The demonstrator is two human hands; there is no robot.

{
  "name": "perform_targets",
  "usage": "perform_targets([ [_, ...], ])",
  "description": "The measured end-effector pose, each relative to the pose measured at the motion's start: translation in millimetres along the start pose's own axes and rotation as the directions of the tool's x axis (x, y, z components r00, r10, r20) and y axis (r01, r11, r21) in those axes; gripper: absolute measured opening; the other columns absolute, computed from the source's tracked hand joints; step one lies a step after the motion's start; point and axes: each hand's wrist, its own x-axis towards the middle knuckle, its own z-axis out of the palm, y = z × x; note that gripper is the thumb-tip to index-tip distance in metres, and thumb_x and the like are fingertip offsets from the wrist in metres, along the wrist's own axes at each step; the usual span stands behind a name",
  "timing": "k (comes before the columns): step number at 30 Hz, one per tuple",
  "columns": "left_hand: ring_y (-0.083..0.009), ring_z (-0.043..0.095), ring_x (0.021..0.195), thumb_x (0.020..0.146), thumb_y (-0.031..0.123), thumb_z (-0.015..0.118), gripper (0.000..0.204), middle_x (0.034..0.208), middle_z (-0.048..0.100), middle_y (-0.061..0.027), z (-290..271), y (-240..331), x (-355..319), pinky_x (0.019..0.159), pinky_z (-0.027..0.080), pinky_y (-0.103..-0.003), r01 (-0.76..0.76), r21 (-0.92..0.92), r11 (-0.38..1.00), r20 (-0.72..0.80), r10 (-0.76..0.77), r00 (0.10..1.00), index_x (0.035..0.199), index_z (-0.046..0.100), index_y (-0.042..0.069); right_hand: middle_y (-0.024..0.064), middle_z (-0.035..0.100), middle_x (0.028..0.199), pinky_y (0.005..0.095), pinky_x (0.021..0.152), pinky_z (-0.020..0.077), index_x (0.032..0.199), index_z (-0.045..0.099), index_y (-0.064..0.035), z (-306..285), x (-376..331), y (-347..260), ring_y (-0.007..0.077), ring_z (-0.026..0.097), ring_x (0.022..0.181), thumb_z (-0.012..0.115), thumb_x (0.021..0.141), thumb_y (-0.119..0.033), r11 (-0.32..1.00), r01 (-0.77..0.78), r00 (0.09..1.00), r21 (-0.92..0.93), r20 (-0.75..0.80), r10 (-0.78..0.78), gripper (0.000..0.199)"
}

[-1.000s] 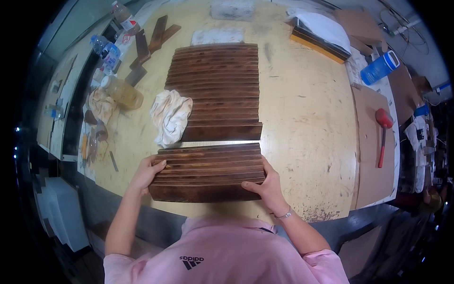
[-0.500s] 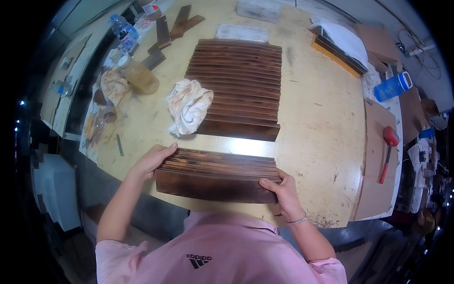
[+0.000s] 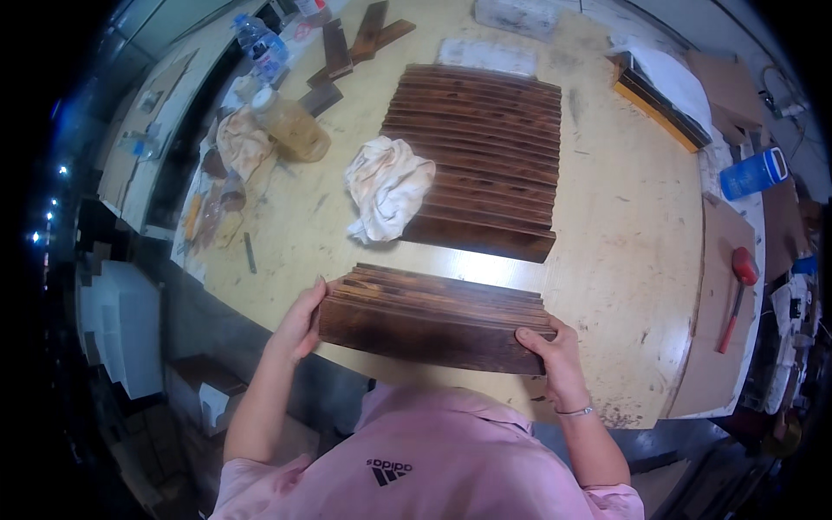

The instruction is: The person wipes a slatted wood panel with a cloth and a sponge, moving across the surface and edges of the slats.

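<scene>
1. Brown wooden slats [image 3: 433,338], bunched, are at the counter's [image 3: 624,260] near edge; a matching row [image 3: 477,147] lies beyond, toward its far edge.
2. My left hand [image 3: 299,322] and right hand [image 3: 559,357] clasp opposite ends, fingers part-closed around them.
3. I seem to be squaring up the bunch; the next move calls for even pressure from both ends.

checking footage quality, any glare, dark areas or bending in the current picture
Head view: a bright glare patch on the table, between the held slats and the laid slats; head view: black corners and dim surroundings at both sides; head view: fisheye distortion bows the table's edges.
</scene>
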Motion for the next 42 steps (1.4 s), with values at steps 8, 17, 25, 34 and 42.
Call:
perform_targets([
  [8,-0.0218,0.05,0.136,0.1,0.036,0.06,0.071,0.149,0.052,-0.0143,-15.8,-10.0,-3.9,0.117,0.036,-0.036,-0.047,0.058,0.997,0.111,0.04,0.993,0.154,0.036,-0.003,0.0087,0.073,0.092,0.0246,0.072,0.0511,0.113,0.067,0.0062,1.3,0.5,7.1,0.0107,0.064,0.078,0.077,0.086,-0.012,0.998,0.056,0.998,-0.015,-0.032,-0.056,0.035],
  [17,-0.0197,0.05,0.135,0.07,-0.01,0.076,0.094,0.147,0.053,-0.01,28.4,9.4,-1.4,0.114,0.038,-0.032,-0.118,0.186,0.975,0.049,0.111,0.993,0.155,0.037,-0.001,0.0113,0.07,0.107,0.0278,0.085,0.0521,0.128,0.06,0.0081,1.0,-4.0,7.6,0.0144,0.065,0.093,0.081,0.079,-0.012,0.979,0.188,0.982,-0.076,-0.008,-0.19,0.056],
  [25,-0.0183,0.049,0.134,0.061,-0.016,0.075,0.109,0.15,0.049,-0.0096,36.1,-8.9,23.8,0.115,0.037,-0.032,-0.257,0.257,0.931,0.001,0.266,0.964,0.158,0.029,-0.001,0.0161,0.063,0.128,0.0338,0.107,0.0446,0.145,0.044,0.0117,-13.0,21.0,10.3,0.0236,0.061,0.12,0.09,0.067,-0.027,0.9,0.375,0.922,-0.22,-0.007,-0.386,0.098],
  [34,-0.0203,0.039,0.143,0.073,-0.007,0.077,0.108,0.16,0.037,-0.0136,22.4,-15.0,48.8,0.117,0.033,-0.034,-0.402,0.486,0.776,0.131,0.39,0.911,0.161,0.015,-0.001,0.0179,0.04,0.153,0.0366,0.116,0.0342,0.158,0.022,0.0018,-14.0,58.5,59.0,0.0247,0.042,0.14,0.075,0.082,-0.009,0.859,0.497,0.866,-0.123,0.022,-0.499,0.094],
  [42,-0.0158,0.055,0.125,0.097,0.009,0.064,0.058,0.143,0.057,-0.012,22.7,-41.0,61.5,0.107,0.043,-0.031,-0.4,0.166,0.901,-0.159,0.425,0.891,0.15,0.043,-0.005,0.0202,0.04,0.154,0.0352,0.118,0.0301,0.159,0.019,0.0024,4.0,73.3,66.8,0.0274,0.042,0.139,0.055,0.102,-0.011,0.813,0.494,0.817,-0.309,-0.156,-0.555,0.068],
])
